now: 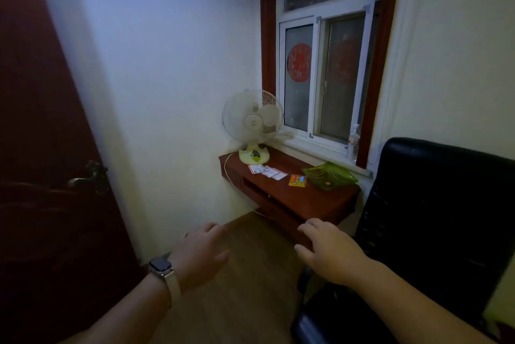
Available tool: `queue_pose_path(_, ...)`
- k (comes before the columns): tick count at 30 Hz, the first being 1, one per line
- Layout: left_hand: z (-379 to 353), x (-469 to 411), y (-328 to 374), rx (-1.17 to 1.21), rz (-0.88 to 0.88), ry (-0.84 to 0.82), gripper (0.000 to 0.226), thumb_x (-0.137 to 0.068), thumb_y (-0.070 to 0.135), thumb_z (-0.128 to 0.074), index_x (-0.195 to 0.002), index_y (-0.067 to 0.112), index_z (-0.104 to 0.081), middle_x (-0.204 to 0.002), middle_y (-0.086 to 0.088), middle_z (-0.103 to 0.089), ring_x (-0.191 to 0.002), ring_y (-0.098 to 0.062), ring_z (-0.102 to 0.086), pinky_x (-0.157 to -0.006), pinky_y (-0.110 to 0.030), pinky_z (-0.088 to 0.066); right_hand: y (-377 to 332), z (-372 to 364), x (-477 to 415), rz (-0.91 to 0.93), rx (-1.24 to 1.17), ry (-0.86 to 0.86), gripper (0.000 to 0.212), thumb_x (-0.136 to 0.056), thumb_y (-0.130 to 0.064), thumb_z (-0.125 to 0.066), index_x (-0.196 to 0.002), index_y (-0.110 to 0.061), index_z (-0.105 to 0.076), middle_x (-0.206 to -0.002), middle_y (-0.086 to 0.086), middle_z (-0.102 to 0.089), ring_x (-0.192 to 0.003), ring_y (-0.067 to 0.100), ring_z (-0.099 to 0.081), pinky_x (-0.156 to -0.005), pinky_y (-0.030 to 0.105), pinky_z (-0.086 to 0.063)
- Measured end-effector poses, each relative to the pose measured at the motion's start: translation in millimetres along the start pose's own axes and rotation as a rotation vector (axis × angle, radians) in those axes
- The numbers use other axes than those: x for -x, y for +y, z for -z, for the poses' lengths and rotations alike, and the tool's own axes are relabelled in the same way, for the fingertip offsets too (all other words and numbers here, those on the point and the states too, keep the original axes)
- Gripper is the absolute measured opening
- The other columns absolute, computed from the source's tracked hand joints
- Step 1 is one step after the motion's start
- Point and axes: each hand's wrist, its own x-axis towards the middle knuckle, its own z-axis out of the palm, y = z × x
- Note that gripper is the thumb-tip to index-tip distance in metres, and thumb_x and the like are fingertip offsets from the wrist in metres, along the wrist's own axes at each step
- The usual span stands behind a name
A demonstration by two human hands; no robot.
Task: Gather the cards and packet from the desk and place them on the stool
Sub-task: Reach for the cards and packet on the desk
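Still at the approach step, by my read: nothing picked up, both hands empty and short of the table. Cards lie in a loose overlapping row on the tabletop, just in front of the fan base; orange packet lies flat to their right, just beside the green dish, apart from the cards. Stool not in view, so drop-off location unknown from here. Left hand, watch on the wrist, is out in front, palm down, fingers loosely spread, grip open on nothing. Right hand same pose, fingers splayed and slightly curled, grip open, reaching toward the table's near edge, beside the black chair. Next move likely needs closing in on the table, then sliding or pinching the flat cards into a stack. They're thin and flush to the wood, so edge lifting looks fiddly. Packet is a separate pick.
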Motion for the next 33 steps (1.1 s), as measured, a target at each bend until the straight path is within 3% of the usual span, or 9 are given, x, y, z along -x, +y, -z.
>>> queue_pose_path(8,-11,-77,-41,0.033,-0.012,-0.035,0.052,-0.095,0.049,-0.049,-0.144,0.035,-0.039,-0.149,0.011,-0.042,-0.132,-0.012,-0.045,-0.114,-0.035,-0.03,1,-18,-79,-0.049,0.018,-0.017,0.05,-0.092,-0.055,-0.045,-0.135,-0.03,-0.043,-0.137,-0.009,-0.045,-0.12,0.01,-0.045,-0.095,0.029,-0.044)
queue_pose_path(19,12,-196,-157,0.135,-0.035,-0.066,0.05,-0.098,0.042,-0.048,-0.145,0.03,-0.038,-0.15,0.008,-0.04,-0.137,-0.015,-0.037,-0.115,-0.035,-0.031,-53,-38,-244,-0.108,0.061,-0.069,0.048,-0.092,-0.055,-0.046,-0.134,-0.031,-0.044,-0.137,-0.009,-0.045,-0.12,0.011,-0.044,-0.096,0.033,-0.045)
queue_pose_path(33,-16,-278,-260,0.193,0.024,-0.069,0.048,-0.096,0.046,-0.049,-0.142,0.03,-0.044,-0.146,0.009,-0.046,-0.134,-0.011,-0.041,-0.113,-0.036,-0.028,-69,-90,-355,-0.098,0.04,-0.174,0.049,-0.092,-0.055,-0.046,-0.135,-0.032,-0.043,-0.137,-0.01,-0.045,-0.12,0.009,-0.045,-0.095,0.027,-0.043)
